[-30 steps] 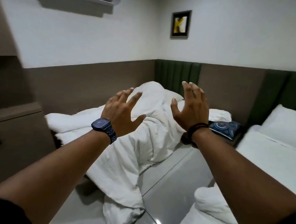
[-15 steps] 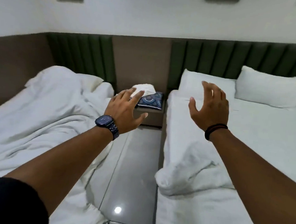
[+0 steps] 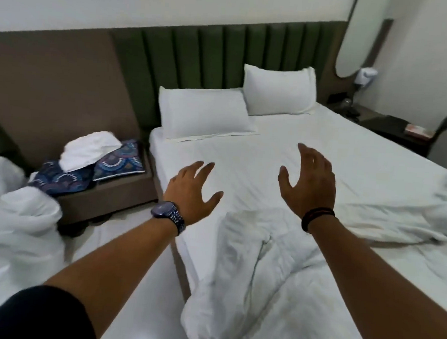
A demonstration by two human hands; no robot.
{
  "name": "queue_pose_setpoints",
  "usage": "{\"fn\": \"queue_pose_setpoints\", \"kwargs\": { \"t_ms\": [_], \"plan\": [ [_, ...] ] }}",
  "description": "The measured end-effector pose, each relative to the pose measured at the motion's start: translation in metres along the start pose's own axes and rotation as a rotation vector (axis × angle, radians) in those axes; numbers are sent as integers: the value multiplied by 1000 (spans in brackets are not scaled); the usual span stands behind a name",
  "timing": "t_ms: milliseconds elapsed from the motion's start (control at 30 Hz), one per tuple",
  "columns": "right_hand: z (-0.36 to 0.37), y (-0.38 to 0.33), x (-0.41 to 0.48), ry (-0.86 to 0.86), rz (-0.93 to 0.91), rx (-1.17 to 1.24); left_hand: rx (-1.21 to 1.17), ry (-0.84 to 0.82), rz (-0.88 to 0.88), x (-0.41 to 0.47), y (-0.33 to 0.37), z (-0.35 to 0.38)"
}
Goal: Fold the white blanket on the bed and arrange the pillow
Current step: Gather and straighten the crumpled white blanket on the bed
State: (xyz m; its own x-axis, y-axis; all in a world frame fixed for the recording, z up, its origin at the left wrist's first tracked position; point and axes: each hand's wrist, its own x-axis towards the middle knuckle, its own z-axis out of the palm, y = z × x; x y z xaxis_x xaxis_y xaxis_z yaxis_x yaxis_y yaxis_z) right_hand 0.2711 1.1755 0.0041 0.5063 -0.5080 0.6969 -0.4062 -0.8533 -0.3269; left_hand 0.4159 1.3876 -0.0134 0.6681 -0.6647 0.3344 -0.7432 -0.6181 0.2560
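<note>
Bed (image 3: 244, 157): white sheet, bare across the head half.
Blanket (image 3: 263, 276): white, unfolded, crumpled in a heap over the foot half of the bed; one bunched end hangs over the bed's left edge, the rest trails to its right edge.
Left pillow (image 3: 205, 113): white, lying flat at the head of the bed, on its left side.
Right pillow (image 3: 278, 91): white, at the head of the bed on its right side, tilted up against the headboard (image 3: 211, 58), lower corner touching the left pillow.
Left hand (image 3: 192, 185): raised above the bed's left side, palm down, fingers spread and loose, holding nothing, clear of the blanket.
Right hand (image 3: 309, 182): raised above the middle of the bed, fingers spread and slightly bent, holding nothing, clear of the blanket.
Watch (image 3: 167, 214): dark, on the left wrist, over the bed's left edge.
Band (image 3: 316, 218): dark, on the right wrist, above the blanket.
Nightstand (image 3: 116, 191): brown, just left of the bed's head end.
Cloth (image 3: 118, 160): blue, patterned, on the nightstand left of the bed.
Towel (image 3: 90, 150): white, rumpled, lying on the cloth.
Second blanket (image 3: 12, 222): white, bunched, well left of the bed across a strip of floor (image 3: 135, 308).
Table (image 3: 392, 127): dark, right of the bed's head end; items on it too small to tell.
</note>
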Motion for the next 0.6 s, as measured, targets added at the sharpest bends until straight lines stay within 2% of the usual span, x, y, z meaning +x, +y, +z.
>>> {"fn": "queue_pose_setpoints", "kwargs": {
  "t_ms": [167, 333, 433, 533, 600],
  "plan": [
    [98, 33, -36, -92, 254, -121, -232, -208, -4, 59, -40, 125],
    [180, 46, -116, -234, 563, -125, -380, -463, -101, 64, -79, 240],
    [226, 43, -161, -343, 802, -48, -494, -617, -263, 48, -97, 301],
    [269, 42, -195, -502, 1132, 5, -643, -790, -530, 23, -108, 348],
    [289, 44, -207, -616, 1162, -48, -753, -860, -630, 11, -110, 367]
  ]
}}
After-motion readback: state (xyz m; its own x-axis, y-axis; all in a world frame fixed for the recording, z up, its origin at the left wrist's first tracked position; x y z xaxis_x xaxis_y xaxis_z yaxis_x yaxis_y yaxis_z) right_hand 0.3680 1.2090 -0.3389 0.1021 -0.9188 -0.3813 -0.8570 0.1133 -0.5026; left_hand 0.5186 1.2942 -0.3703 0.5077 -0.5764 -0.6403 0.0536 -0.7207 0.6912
